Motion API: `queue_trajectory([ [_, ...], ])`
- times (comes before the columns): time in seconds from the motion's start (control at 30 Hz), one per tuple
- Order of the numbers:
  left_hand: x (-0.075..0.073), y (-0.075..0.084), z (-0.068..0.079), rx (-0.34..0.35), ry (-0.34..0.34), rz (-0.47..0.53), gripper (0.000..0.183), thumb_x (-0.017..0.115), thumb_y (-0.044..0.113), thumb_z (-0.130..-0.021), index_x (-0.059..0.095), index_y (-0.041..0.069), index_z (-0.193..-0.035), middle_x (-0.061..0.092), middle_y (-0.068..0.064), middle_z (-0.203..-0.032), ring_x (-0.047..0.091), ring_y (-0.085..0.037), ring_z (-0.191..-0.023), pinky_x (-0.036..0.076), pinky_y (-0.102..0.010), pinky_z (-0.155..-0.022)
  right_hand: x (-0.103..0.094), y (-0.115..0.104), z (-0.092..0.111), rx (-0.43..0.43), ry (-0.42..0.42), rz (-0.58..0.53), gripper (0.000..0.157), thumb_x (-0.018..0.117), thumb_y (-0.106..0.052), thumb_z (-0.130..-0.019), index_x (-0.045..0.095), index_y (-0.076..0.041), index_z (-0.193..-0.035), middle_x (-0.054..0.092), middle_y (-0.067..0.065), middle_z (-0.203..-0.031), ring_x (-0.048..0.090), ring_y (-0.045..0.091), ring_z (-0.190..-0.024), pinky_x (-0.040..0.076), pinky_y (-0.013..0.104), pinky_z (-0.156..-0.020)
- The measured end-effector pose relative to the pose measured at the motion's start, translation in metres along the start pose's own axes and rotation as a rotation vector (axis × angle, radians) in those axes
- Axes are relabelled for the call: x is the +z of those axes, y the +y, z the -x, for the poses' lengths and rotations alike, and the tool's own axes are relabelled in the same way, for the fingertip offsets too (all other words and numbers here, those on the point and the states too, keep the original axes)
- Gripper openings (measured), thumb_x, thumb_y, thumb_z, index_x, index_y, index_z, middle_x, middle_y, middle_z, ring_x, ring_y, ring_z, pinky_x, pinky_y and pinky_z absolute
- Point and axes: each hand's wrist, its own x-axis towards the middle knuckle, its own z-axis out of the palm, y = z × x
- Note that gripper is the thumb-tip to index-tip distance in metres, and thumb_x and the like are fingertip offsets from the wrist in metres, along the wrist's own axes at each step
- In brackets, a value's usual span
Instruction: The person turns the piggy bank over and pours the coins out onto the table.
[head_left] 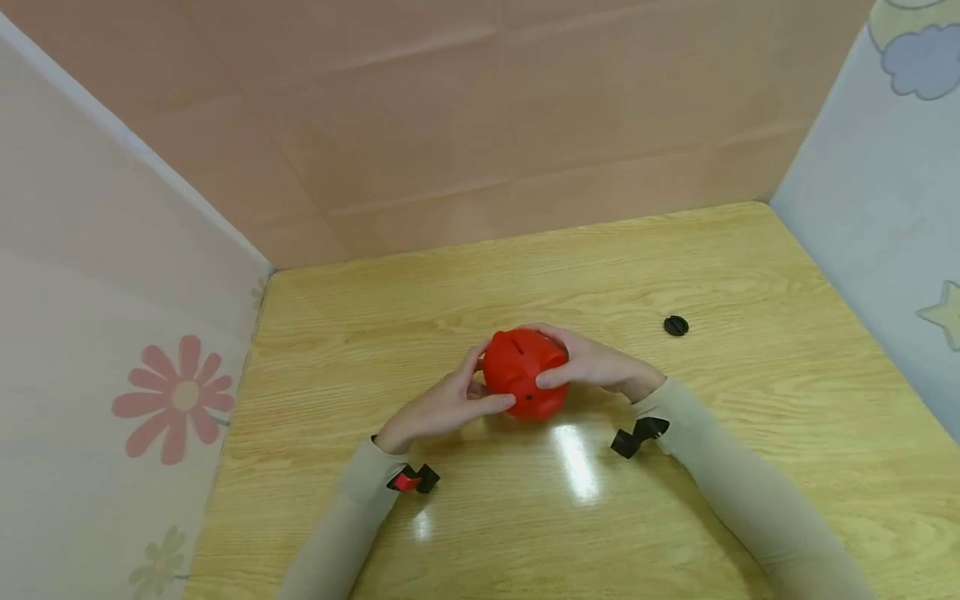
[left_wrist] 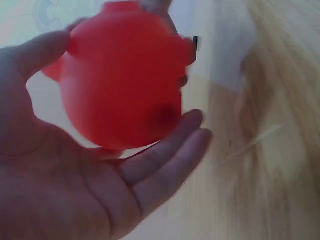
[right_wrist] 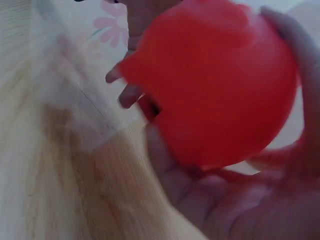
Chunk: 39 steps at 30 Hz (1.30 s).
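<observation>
A red piggy bank (head_left: 522, 358), with a dark coin slot on its back and a small black eye, is held between both hands over the middle of the table. My left hand (head_left: 450, 404) grips it from the left, thumb across the near side and fingers around and beneath. From the right, my right hand (head_left: 600, 362) curls round it, thumb lying near the eye. In the left wrist view the rounded red body (left_wrist: 122, 80) fills the palm. The right wrist view shows a dark hole in the body (right_wrist: 215, 90) near the fingers.
A round black stopper (head_left: 676, 326) lies on the wood-grain table (head_left: 360, 317), right of the hands. A pinkish-brown panel (head_left: 390, 125) stands at the back. Pale walls with flower, cloud and star pictures flank the table. Both wrists wear small black cameras.
</observation>
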Motion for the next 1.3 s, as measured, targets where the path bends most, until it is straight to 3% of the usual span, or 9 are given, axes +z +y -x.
queue_trajectory([
  [0.17,-0.009,0.002,-0.003,0.016,0.082,0.101,0.090,0.066,0.034,-0.106,0.007,0.018,-0.172,0.032,-0.015,-0.171,0.061,-0.037,-0.137,0.055,-0.058,-0.109,0.002,-0.009,-0.014,0.034,0.250,-0.032,0.087,0.080,-0.025,-0.094,0.030,-0.015,-0.164,0.051,0.017,-0.156,0.056,0.037,-0.137,0.057,0.044,-0.105],
  [0.23,-0.009,0.002,-0.004,0.001,0.092,0.142,0.086,0.064,0.033,-0.107,0.010,0.016,-0.171,0.033,-0.016,-0.170,0.059,-0.039,-0.140,0.053,-0.058,-0.112,0.003,-0.012,-0.016,0.039,0.287,-0.018,0.087,0.082,-0.023,-0.093,0.030,-0.015,-0.164,0.050,0.016,-0.156,0.056,0.039,-0.137,0.058,0.046,-0.104],
  [0.43,-0.007,0.004,-0.009,-0.010,0.085,0.164,0.084,0.065,0.034,-0.106,0.014,0.018,-0.171,0.035,-0.015,-0.169,0.059,-0.038,-0.139,0.050,-0.058,-0.115,0.004,-0.017,-0.013,0.017,0.282,-0.014,0.084,0.080,-0.015,-0.093,0.033,-0.013,-0.162,0.051,0.018,-0.156,0.055,0.042,-0.137,0.060,0.046,-0.102],
  [0.63,-0.005,0.002,-0.012,-0.028,0.079,0.176,0.085,0.064,0.037,-0.106,0.013,0.017,-0.171,0.033,-0.014,-0.170,0.056,-0.038,-0.142,0.050,-0.057,-0.116,0.004,-0.014,-0.012,0.031,0.272,-0.007,0.084,0.080,-0.018,-0.093,0.033,-0.014,-0.163,0.052,0.017,-0.156,0.056,0.040,-0.137,0.058,0.045,-0.104],
  [0.9,-0.007,0.004,-0.013,0.000,0.161,0.241,0.064,0.048,0.036,-0.113,0.023,0.013,-0.167,0.046,-0.018,-0.162,0.060,-0.043,-0.137,0.051,-0.060,-0.114,0.006,-0.015,-0.015,0.028,0.277,-0.036,0.084,0.079,-0.021,-0.095,0.031,-0.015,-0.163,0.051,0.016,-0.156,0.055,0.039,-0.138,0.058,0.045,-0.103],
  [1.1,0.002,0.007,-0.013,0.026,0.206,0.219,0.062,0.042,0.036,-0.115,0.024,0.004,-0.165,0.050,-0.023,-0.156,0.063,-0.044,-0.131,0.052,-0.060,-0.112,0.012,-0.015,-0.017,0.037,0.276,-0.158,0.083,0.075,-0.017,-0.096,0.027,-0.016,-0.164,0.044,0.018,-0.158,0.050,0.038,-0.140,0.058,0.039,-0.101],
  [1.3,0.008,0.006,-0.012,0.005,0.220,0.221,0.062,0.042,0.042,-0.114,0.029,0.005,-0.162,0.057,-0.022,-0.151,0.065,-0.044,-0.128,0.053,-0.057,-0.110,0.014,-0.013,-0.016,0.022,0.258,-0.259,0.079,0.068,-0.014,-0.097,0.026,-0.016,-0.164,0.041,0.018,-0.159,0.051,0.036,-0.136,0.060,0.034,-0.096],
])
